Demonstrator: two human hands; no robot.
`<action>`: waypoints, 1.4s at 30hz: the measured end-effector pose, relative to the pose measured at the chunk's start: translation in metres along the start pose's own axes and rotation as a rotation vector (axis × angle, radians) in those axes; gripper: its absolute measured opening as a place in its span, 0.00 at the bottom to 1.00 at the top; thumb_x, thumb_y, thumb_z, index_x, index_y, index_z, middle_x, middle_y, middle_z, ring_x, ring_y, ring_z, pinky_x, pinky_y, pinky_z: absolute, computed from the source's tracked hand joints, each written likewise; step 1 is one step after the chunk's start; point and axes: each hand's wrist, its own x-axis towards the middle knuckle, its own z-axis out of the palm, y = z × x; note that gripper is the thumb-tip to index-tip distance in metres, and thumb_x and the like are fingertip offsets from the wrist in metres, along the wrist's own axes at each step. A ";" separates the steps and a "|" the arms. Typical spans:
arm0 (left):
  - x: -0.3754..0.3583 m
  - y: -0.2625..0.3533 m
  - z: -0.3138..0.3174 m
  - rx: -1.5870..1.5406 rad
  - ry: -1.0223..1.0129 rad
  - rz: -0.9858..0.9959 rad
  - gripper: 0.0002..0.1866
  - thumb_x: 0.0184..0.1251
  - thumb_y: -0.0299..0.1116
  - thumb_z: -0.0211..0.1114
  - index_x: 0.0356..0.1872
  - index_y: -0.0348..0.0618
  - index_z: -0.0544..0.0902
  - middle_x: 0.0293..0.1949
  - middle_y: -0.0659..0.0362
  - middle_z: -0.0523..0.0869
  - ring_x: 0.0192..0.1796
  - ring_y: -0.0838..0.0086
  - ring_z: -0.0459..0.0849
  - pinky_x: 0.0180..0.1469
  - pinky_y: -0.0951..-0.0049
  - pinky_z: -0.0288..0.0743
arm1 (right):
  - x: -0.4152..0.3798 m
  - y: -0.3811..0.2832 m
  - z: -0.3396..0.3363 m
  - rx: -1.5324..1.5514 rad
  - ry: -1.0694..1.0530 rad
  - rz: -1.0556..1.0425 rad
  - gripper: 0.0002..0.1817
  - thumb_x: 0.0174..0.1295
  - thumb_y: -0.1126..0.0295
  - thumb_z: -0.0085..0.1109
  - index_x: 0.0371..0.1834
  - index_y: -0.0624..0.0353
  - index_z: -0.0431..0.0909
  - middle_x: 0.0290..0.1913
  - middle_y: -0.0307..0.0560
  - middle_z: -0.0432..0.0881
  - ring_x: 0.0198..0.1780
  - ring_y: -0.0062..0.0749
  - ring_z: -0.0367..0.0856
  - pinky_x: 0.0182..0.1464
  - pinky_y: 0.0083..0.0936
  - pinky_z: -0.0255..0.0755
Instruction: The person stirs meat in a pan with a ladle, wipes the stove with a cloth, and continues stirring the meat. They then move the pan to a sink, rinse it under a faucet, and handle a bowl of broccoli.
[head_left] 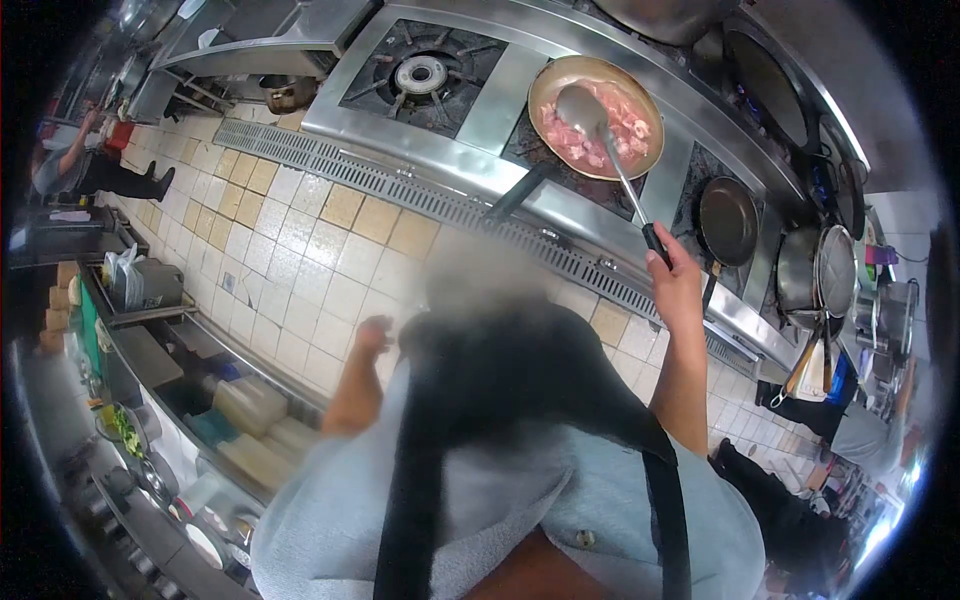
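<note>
My right hand (675,275) is wrapped round the black handle of a large metal cooking spoon (622,175). The spoon's rounded bowl rests among pieces of pinkish raw-looking meat (630,120) in a wide frying pan (537,130). That pan stands on a stove burner, its dark handle (520,192) pointing back toward me. Held low at my left side, above the floor, my left hand (373,335) looks slightly blurred. Its fingers are loosely bent and apart, with nothing visible in them. A hazy patch covers part of the view near my dark apron (520,370).
A bare burner (420,75) is left of the pan; a smaller dark pan (728,220) sits to its right. Pots and strainers (835,270) stand farther right. A counter with containers (250,405) lies at my left. Other people (75,165) are at both sides.
</note>
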 end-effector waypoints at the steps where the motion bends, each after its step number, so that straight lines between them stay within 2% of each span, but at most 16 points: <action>1: -0.003 0.007 0.001 0.001 -0.002 0.002 0.24 0.62 0.42 0.59 0.56 0.39 0.72 0.46 0.53 0.80 0.29 0.72 0.79 0.31 0.68 0.72 | 0.002 0.002 0.001 -0.129 -0.016 -0.018 0.23 0.59 0.74 0.52 0.60 0.57 0.70 0.36 0.46 0.80 0.35 0.26 0.76 0.41 0.21 0.69; 4: -0.022 0.043 0.005 -0.088 -0.012 -0.096 0.23 0.62 0.41 0.59 0.55 0.39 0.72 0.45 0.54 0.80 0.29 0.72 0.79 0.30 0.69 0.71 | 0.010 0.011 0.007 -0.325 0.078 0.009 0.22 0.59 0.74 0.51 0.60 0.56 0.69 0.45 0.56 0.80 0.46 0.39 0.79 0.49 0.28 0.69; 7: -0.030 0.053 0.006 -0.257 0.063 -0.198 0.23 0.62 0.41 0.59 0.55 0.41 0.72 0.45 0.54 0.80 0.30 0.71 0.79 0.30 0.69 0.71 | 0.011 0.005 0.006 -0.255 0.138 0.024 0.22 0.59 0.73 0.51 0.59 0.56 0.70 0.51 0.60 0.77 0.53 0.46 0.76 0.54 0.30 0.67; 10: -0.033 0.050 0.006 -0.263 0.077 -0.217 0.23 0.61 0.41 0.59 0.55 0.41 0.72 0.45 0.55 0.80 0.30 0.71 0.79 0.30 0.69 0.71 | 0.017 0.015 0.000 -0.283 0.269 -0.142 0.22 0.59 0.73 0.52 0.59 0.56 0.70 0.51 0.59 0.77 0.53 0.44 0.77 0.55 0.29 0.66; 15: -0.003 -0.016 0.001 -0.037 0.029 -0.033 0.22 0.61 0.41 0.60 0.53 0.41 0.73 0.44 0.55 0.80 0.29 0.70 0.79 0.30 0.69 0.73 | 0.032 0.032 -0.001 -0.282 0.289 -0.054 0.21 0.59 0.74 0.52 0.59 0.58 0.70 0.50 0.59 0.78 0.52 0.42 0.78 0.55 0.28 0.66; 17: -0.024 0.015 0.004 -0.161 0.053 -0.145 0.22 0.61 0.41 0.60 0.53 0.41 0.74 0.44 0.54 0.80 0.29 0.69 0.79 0.30 0.69 0.73 | 0.046 0.070 0.007 -0.172 0.169 -0.056 0.21 0.60 0.73 0.52 0.59 0.59 0.70 0.39 0.54 0.82 0.37 0.34 0.81 0.42 0.27 0.72; 18: -0.033 0.028 0.005 -0.282 0.073 -0.258 0.22 0.61 0.41 0.60 0.52 0.41 0.74 0.44 0.54 0.80 0.29 0.69 0.79 0.30 0.69 0.74 | 0.044 0.063 0.011 -0.171 0.168 -0.057 0.21 0.60 0.73 0.52 0.59 0.59 0.70 0.39 0.54 0.82 0.37 0.34 0.81 0.42 0.27 0.72; 20: -0.030 0.023 0.005 -0.275 0.066 -0.232 0.22 0.61 0.42 0.60 0.52 0.41 0.74 0.43 0.54 0.80 0.29 0.70 0.79 0.30 0.69 0.73 | 0.034 0.030 0.022 0.245 0.002 0.254 0.22 0.61 0.72 0.53 0.60 0.59 0.69 0.26 0.43 0.77 0.22 0.21 0.72 0.23 0.20 0.66; 21: -0.029 0.021 0.004 -0.269 0.058 -0.207 0.22 0.61 0.42 0.60 0.52 0.41 0.74 0.43 0.54 0.80 0.29 0.70 0.79 0.30 0.69 0.73 | 0.029 0.014 0.026 0.390 -0.015 0.306 0.24 0.62 0.70 0.52 0.62 0.57 0.66 0.21 0.35 0.71 0.15 0.14 0.61 0.15 0.14 0.52; 24: -0.033 0.030 0.003 -0.240 0.051 -0.167 0.23 0.61 0.42 0.60 0.54 0.40 0.73 0.44 0.54 0.80 0.29 0.71 0.79 0.30 0.69 0.72 | 0.024 -0.001 0.023 0.536 -0.068 0.374 0.24 0.62 0.70 0.51 0.63 0.56 0.64 0.22 0.34 0.70 0.14 0.13 0.59 0.13 0.13 0.49; 27: 0.010 -0.027 -0.006 0.034 0.011 0.072 0.24 0.61 0.42 0.60 0.55 0.39 0.72 0.45 0.54 0.80 0.29 0.72 0.80 0.30 0.69 0.72 | 0.016 -0.004 0.018 0.562 -0.091 0.353 0.24 0.62 0.69 0.50 0.63 0.56 0.65 0.22 0.34 0.70 0.14 0.13 0.59 0.13 0.13 0.49; 30: -0.027 0.026 0.001 -0.122 0.064 -0.089 0.25 0.61 0.41 0.59 0.56 0.38 0.71 0.46 0.53 0.80 0.30 0.72 0.80 0.30 0.69 0.73 | 0.009 -0.005 0.010 0.460 -0.084 0.299 0.24 0.62 0.70 0.51 0.63 0.56 0.65 0.22 0.33 0.70 0.15 0.12 0.60 0.14 0.12 0.51; 34: -0.018 0.015 -0.001 -0.246 0.060 -0.151 0.25 0.60 0.41 0.60 0.56 0.38 0.71 0.46 0.53 0.80 0.30 0.71 0.80 0.30 0.70 0.73 | 0.005 -0.006 0.000 0.358 -0.028 0.230 0.23 0.61 0.72 0.51 0.61 0.57 0.68 0.23 0.33 0.72 0.18 0.13 0.63 0.19 0.12 0.57; 36: 0.019 -0.033 -0.007 0.025 0.009 0.079 0.25 0.60 0.41 0.60 0.56 0.38 0.71 0.46 0.52 0.80 0.30 0.70 0.80 0.30 0.70 0.74 | 0.005 -0.004 -0.008 0.160 0.041 0.080 0.21 0.60 0.73 0.52 0.59 0.57 0.71 0.24 0.32 0.71 0.23 0.12 0.65 0.25 0.11 0.59; 38: 0.019 -0.030 -0.009 0.036 0.003 0.079 0.25 0.60 0.42 0.60 0.56 0.38 0.72 0.46 0.52 0.80 0.30 0.70 0.80 0.30 0.70 0.74 | 0.013 0.009 -0.013 0.129 0.073 0.030 0.22 0.60 0.71 0.53 0.60 0.56 0.70 0.25 0.32 0.72 0.20 0.11 0.62 0.23 0.10 0.57; 42: 0.026 -0.029 -0.007 0.039 0.007 0.082 0.25 0.61 0.42 0.60 0.55 0.38 0.72 0.46 0.53 0.80 0.30 0.70 0.80 0.29 0.69 0.73 | 0.032 0.021 -0.012 -0.143 0.230 -0.160 0.22 0.59 0.73 0.54 0.59 0.60 0.70 0.31 0.36 0.77 0.31 0.17 0.72 0.35 0.14 0.66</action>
